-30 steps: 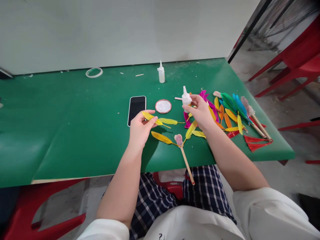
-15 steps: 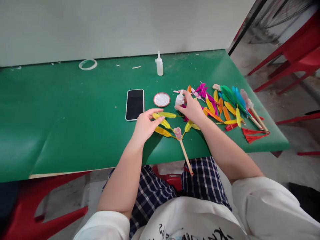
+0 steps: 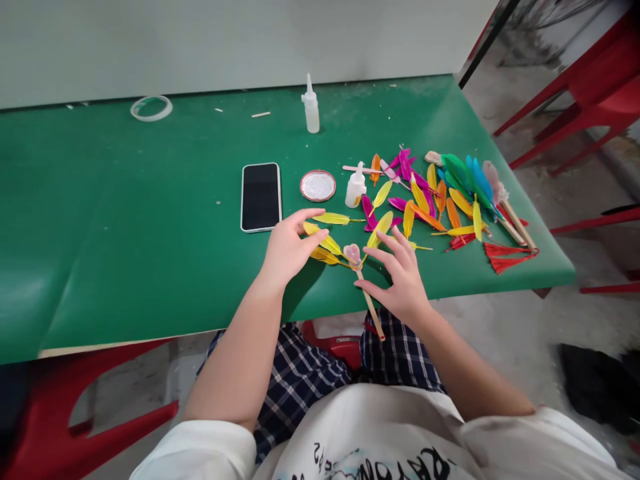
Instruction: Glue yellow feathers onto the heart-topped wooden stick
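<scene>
My left hand point(image 3: 289, 248) rests on the green table point(image 3: 125, 220), fingers spread, its fingertips pressing a yellow feather point(image 3: 320, 239) toward the pink head of a wooden stick point(image 3: 369, 303). Other yellow feathers point(image 3: 379, 230) fan out from that head. My right hand point(image 3: 401, 277) hovers open beside the stick, fingers apart, thumb near the shaft, holding nothing. A small white glue bottle point(image 3: 355, 187) stands upright on the table beyond the stick.
A black phone point(image 3: 261, 196) and a round white lid point(image 3: 317, 185) lie behind my hands. A second glue bottle point(image 3: 311, 107) stands further back. Several coloured feathers point(image 3: 453, 193) and sticks are heaped at the right. A tape ring point(image 3: 151, 107) lies far left. Red chairs stand right.
My right hand set the small glue bottle down on the table and came back open beside the stick. My left hand brought its yellow feather down to the stick head.
</scene>
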Demonstrator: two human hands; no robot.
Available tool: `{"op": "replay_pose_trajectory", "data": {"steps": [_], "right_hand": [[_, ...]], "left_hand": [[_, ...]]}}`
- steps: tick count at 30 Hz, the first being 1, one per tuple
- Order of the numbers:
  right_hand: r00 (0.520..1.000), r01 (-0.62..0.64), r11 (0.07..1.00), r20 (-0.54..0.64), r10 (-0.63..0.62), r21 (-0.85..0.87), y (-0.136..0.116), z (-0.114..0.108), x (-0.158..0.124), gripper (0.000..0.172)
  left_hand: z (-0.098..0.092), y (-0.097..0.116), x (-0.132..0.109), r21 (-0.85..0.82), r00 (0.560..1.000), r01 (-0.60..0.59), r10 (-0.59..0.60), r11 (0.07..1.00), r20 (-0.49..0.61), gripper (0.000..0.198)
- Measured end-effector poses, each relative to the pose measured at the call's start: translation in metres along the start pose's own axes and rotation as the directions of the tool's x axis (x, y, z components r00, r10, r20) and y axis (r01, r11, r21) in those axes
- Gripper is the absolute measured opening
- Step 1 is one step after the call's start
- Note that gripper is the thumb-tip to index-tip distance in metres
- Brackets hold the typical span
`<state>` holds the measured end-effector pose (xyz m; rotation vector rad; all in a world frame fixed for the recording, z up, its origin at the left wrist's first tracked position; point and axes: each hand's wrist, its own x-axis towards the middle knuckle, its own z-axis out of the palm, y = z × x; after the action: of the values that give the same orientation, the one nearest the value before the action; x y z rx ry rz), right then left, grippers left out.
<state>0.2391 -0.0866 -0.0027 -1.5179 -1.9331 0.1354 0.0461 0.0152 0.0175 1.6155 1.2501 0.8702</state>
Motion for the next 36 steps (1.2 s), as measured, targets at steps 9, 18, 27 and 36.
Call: {"op": "replay_pose_trajectory", "data": {"steps": [9,18,27,36], "right_hand": [[0.998,0.052,0.996,0.033,-0.049,-0.077,0.004,0.0095,-0.0044,0.034],[0.997,0.077,0.994,0.033,-0.075,-0.081,0.0033,0.0099,-0.005,0.028],[0.994,0.091,0.993,0.059,-0.087,-0.079,0.0015,0.0087,-0.0036,0.022],[0.993,0.106,0.989,0.056,-0.1,-0.102,0.0007,0.0092,-0.0032,0.019]], "left_hand": [[0.001,-0.0056,-0.0014,-0.012,0.999,0.033,-0.032,0.999,0.02,0.035],[0.0004,-0.0014,-0.0032,0.02,0.996,0.071,-0.072,0.997,0.056,0.037],[0.0002,-0.0043,-0.0028,0.075,0.996,0.065,-0.069,0.995,0.048,0.034],[-0.0004,-0.0047,-0.0037,0.17,0.997,0.05,-0.058,0.984,0.044,0.034]]}}
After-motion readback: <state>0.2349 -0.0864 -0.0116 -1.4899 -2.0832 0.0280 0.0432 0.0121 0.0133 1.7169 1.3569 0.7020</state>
